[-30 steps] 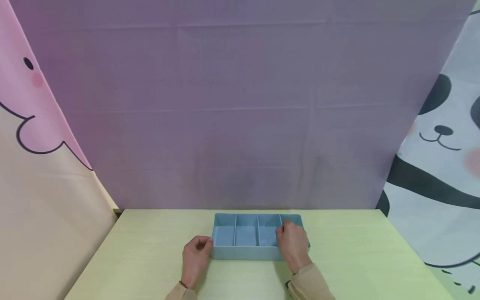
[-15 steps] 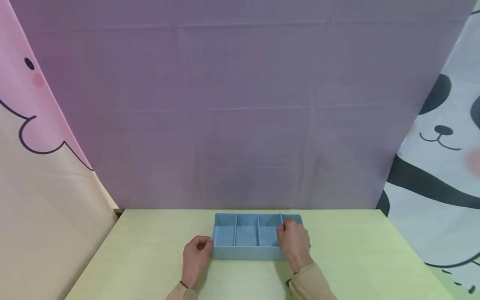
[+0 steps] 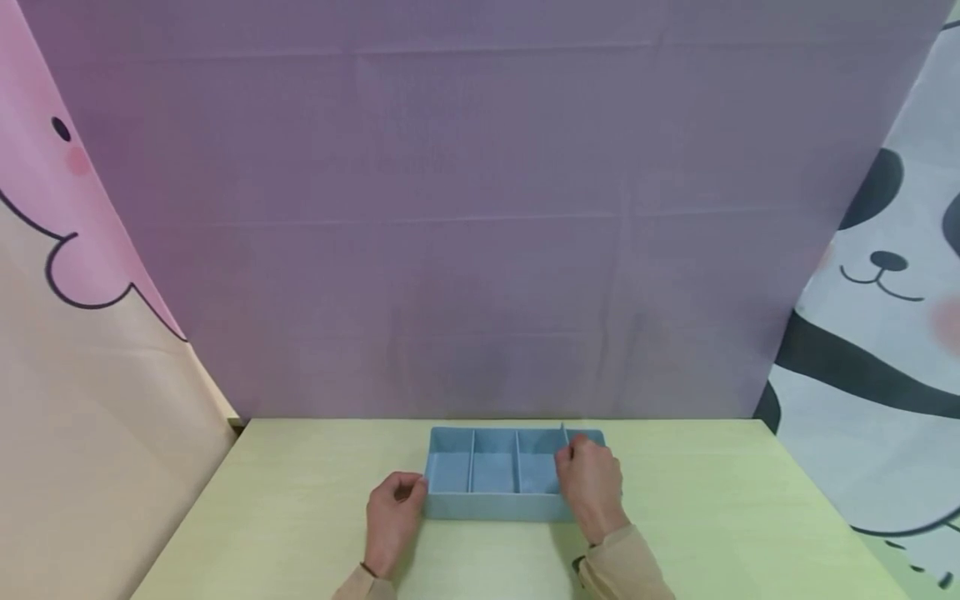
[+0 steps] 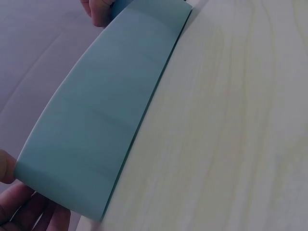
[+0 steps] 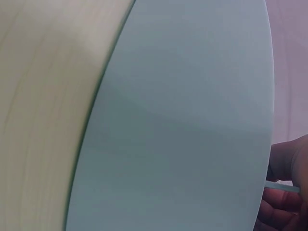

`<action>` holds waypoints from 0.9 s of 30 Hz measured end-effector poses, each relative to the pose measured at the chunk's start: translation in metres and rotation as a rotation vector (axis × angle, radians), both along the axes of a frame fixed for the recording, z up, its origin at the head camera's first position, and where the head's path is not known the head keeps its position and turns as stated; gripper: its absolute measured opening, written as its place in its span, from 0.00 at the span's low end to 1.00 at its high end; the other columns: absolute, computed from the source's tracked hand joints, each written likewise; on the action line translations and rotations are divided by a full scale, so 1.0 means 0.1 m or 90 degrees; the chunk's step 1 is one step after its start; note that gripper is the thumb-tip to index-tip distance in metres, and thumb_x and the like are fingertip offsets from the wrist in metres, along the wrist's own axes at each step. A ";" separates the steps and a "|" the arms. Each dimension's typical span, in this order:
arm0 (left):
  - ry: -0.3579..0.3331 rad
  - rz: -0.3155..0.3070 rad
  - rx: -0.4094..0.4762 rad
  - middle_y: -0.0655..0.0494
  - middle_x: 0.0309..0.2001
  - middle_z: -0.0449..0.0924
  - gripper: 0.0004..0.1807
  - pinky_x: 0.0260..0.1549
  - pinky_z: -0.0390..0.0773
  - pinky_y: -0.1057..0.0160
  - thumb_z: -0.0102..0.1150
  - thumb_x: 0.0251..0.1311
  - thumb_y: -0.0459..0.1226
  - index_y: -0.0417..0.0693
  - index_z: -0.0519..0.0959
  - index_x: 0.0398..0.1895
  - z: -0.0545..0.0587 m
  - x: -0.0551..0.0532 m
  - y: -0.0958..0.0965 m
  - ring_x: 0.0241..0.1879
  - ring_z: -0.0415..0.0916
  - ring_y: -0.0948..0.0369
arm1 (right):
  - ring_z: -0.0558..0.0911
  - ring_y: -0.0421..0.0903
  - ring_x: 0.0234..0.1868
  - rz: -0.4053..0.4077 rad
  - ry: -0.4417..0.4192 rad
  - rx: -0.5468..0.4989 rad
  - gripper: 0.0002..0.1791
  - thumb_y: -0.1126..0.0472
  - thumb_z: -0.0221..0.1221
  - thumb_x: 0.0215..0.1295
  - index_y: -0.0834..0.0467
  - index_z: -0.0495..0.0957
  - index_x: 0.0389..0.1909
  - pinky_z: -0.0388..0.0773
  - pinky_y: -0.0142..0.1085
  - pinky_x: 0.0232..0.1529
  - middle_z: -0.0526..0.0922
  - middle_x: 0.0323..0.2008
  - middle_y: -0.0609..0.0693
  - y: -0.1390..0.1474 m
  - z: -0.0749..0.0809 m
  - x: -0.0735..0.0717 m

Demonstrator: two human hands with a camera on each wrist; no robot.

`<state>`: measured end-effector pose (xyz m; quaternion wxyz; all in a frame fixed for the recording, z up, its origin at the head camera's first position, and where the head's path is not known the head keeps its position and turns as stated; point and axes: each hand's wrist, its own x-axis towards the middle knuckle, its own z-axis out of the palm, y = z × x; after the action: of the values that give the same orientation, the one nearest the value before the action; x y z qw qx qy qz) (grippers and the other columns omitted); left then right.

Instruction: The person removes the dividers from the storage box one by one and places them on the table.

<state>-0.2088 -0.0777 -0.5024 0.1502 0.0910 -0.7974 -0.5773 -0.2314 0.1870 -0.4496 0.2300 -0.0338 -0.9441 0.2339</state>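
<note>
A blue organizer box [image 3: 498,506] with a row of compartments sits on the table. At its left end my left hand [image 3: 393,512] grips the side wall, with thumb and fingertips [image 4: 6,166] at the corner. My right hand [image 3: 590,483] reaches over the front rim at the right and pinches the rightmost divider [image 3: 564,432]. The back top corner of that divider stands slightly above the box's rim. In the right wrist view, the edge of the thin divider [image 5: 284,186] shows between thumb and fingers. My right hand covers most of the right-end compartment.
The pale wooden table [image 3: 285,500] extends on both sides of the box. A purple cloth [image 3: 480,250] hangs behind its back edge. Printed curtains flank it, one with a pink figure [image 3: 97,267] and one with a panda [image 3: 885,333].
My right hand has shifted slightly up and right, and the divider it pinches has risen a little above the rim. My left hand stays at the box's left end.
</note>
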 end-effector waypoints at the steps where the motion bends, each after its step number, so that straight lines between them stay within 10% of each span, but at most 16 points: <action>1: -0.001 0.000 -0.001 0.53 0.32 0.82 0.03 0.39 0.75 0.58 0.61 0.58 0.33 0.41 0.82 0.32 0.00 0.00 0.00 0.35 0.77 0.59 | 0.67 0.45 0.13 0.000 0.002 0.000 0.15 0.64 0.55 0.56 0.55 0.67 0.12 0.63 0.38 0.14 0.69 0.12 0.48 0.00 0.01 0.00; 27: -0.009 -0.002 0.006 0.53 0.33 0.82 0.04 0.39 0.75 0.59 0.61 0.58 0.33 0.41 0.82 0.33 -0.01 -0.01 0.00 0.35 0.77 0.60 | 0.73 0.47 0.16 -0.001 0.042 -0.041 0.07 0.63 0.58 0.54 0.58 0.77 0.19 0.70 0.42 0.18 0.77 0.16 0.51 0.05 0.04 -0.01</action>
<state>-0.2102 -0.0779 -0.5035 0.1431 0.0944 -0.7958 -0.5808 -0.2323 0.1922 -0.4456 0.2604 -0.0343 -0.9279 0.2647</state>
